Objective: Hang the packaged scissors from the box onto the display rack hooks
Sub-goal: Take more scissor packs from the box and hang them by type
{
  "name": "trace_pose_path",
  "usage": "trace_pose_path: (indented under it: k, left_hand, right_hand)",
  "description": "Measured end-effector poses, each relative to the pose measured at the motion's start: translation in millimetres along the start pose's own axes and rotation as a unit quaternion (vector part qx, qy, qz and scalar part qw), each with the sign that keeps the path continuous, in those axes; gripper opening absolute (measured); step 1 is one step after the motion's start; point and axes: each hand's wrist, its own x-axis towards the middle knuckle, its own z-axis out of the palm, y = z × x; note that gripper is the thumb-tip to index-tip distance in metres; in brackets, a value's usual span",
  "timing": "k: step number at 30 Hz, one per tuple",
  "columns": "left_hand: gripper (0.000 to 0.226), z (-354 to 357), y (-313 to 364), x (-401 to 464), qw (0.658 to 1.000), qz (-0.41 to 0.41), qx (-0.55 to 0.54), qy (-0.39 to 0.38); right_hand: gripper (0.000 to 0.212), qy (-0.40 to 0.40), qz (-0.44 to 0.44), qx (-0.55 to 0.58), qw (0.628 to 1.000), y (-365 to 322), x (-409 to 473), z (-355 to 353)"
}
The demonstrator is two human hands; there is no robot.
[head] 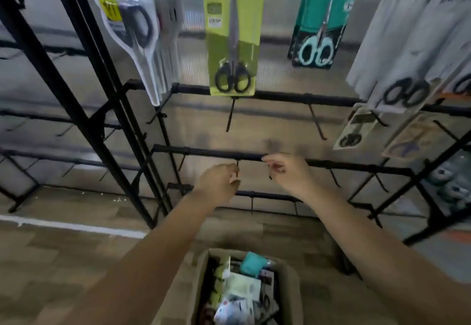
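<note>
Below, box (290, 281) is sitting full; left hand (219, 184) and right hand (288, 171) fingers are pinching 2 rack hooks (270, 174) beneath green scissors pack (232, 34).

Both bare forearms reach forward and up from the lower corners of the view, drawing closer together toward the hands. The left hand (219, 184) is raised with its back toward the camera, the wrist bent slightly, the fingers curled inward and bunched near the thumb — whether they pinch anything cannot be told through the blur. The right hand (285, 169) sits a little higher and just beside it, a small gap between the two. Its fingers are also curled, their tips pointing left toward the other hand — dark red polish shows on the nails. Neither hand touches the other.
</note>
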Motion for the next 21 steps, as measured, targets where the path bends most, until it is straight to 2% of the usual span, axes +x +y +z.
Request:
trace_pose_path:
  k: [4,5,7,13,16,19,21]
  left_hand:
    - [0.023,71.1,-53.6,-13.5,0.994,-0.004,-0.04,-0.103]
    - [0.025,91.2,-65.4,-17.9,0.991,-0.032,-0.046,-0.118]
    - [0.032,131.2,-89.7,-25.7,0.987,-0.094,-0.028,-0.129]
    - [0.034,272.1,-154.2,-62.3,0.975,-0.148,-0.019,-0.164]
    - [0.028,360.1,-193.7,-76.1,0.962,-0.194,-0.042,-0.188]
    - [0.028,448.6,-234.0,-82.9,0.946,-0.228,-0.032,-0.229]
    - [0.032,499.9,-260.6,-78.6,0.944,-0.223,-0.017,-0.243]
  right_hand:
    - [0.028,-0.053,0.042,0.011,0.998,59.4,-26.0,63.3]
    - [0.026,-0.062,0.059,0.01,0.996,77.1,-35.2,79.8]
    - [0.027,-0.091,0.108,0.019,0.99,113.7,-52.1,114.0]
    - [0.029,-0.16,0.234,0.016,0.959,240.6,-102.4,238.7]
    - [0.031,-0.195,0.298,0.031,0.934,312.1,-127.5,308.3]
    - [0.036,-0.237,0.326,0.016,0.915,382.6,-144.8,376.0]
    - [0.038,-0.227,0.336,0.013,0.914,425.4,-147.6,418.0]
